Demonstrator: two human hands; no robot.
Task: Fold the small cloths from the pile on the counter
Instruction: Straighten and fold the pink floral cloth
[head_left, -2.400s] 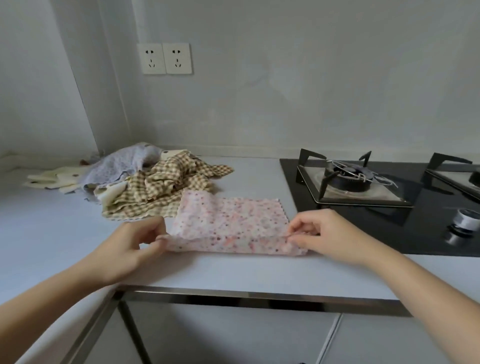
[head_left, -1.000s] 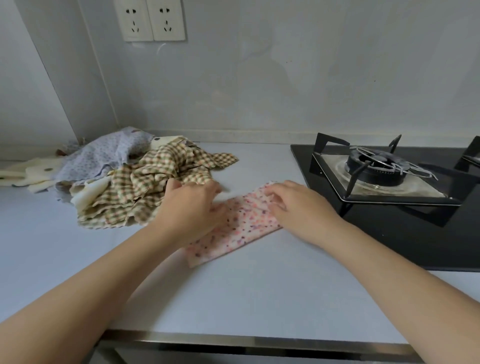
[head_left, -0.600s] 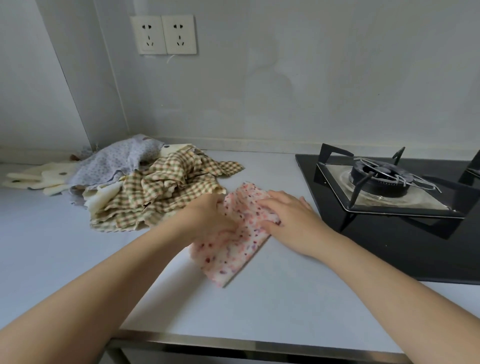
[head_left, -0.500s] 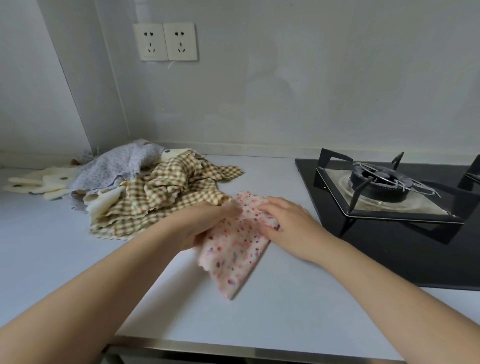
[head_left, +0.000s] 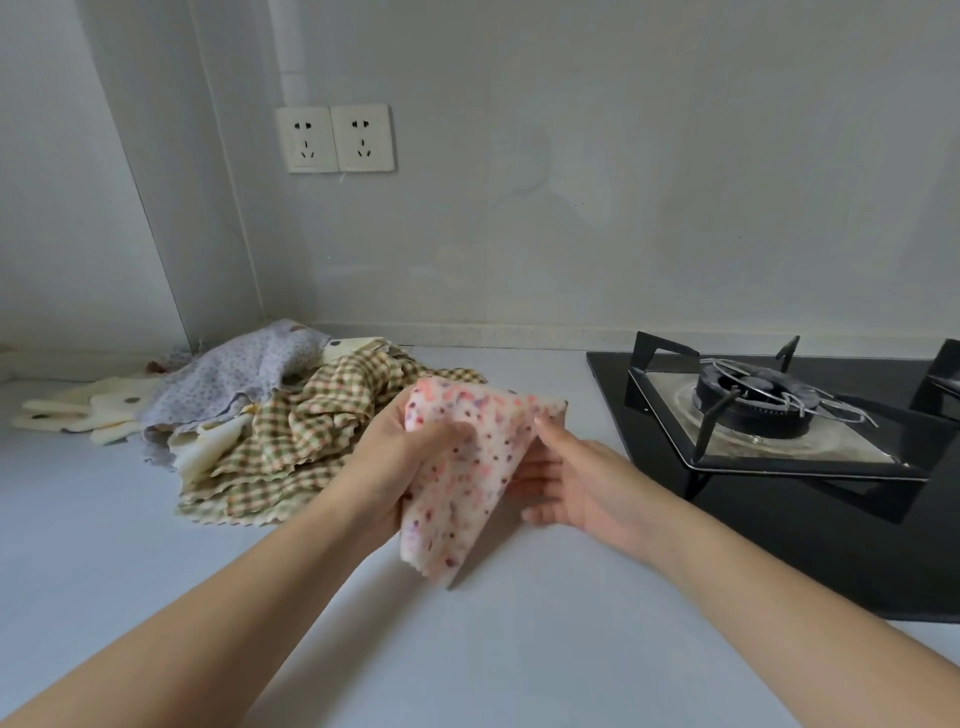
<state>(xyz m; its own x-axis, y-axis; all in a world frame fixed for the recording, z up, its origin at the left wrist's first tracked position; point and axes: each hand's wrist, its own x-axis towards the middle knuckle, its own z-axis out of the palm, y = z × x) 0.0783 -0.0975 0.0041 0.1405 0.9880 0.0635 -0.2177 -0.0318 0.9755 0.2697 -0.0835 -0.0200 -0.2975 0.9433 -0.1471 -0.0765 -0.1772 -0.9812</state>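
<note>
Left hand (head_left: 387, 462) grips the folded pink speckled cloth (head_left: 462, 478), hanging tilted.

Gas hob (head_left: 753, 405) at right — wall sockets (head_left: 335, 137) behind.

Pale grey wall (head_left: 623, 182) is running across the far side, plain, faintly blotched. A double white socket (head_left: 335, 137) is sitting on it, upper left. At far left a boxed corner (head_left: 208, 208) is jutting toward the near side. Light grey counter (head_left: 519, 649) is stretching from near to far, with a low upstand (head_left: 519, 332) meeting the wall. A black glass hob (head_left: 805, 545) is lying at right, carrying a burner (head_left: 748, 402) under a black pan support (head_left: 719, 415). Soft, even light is falling.
</note>
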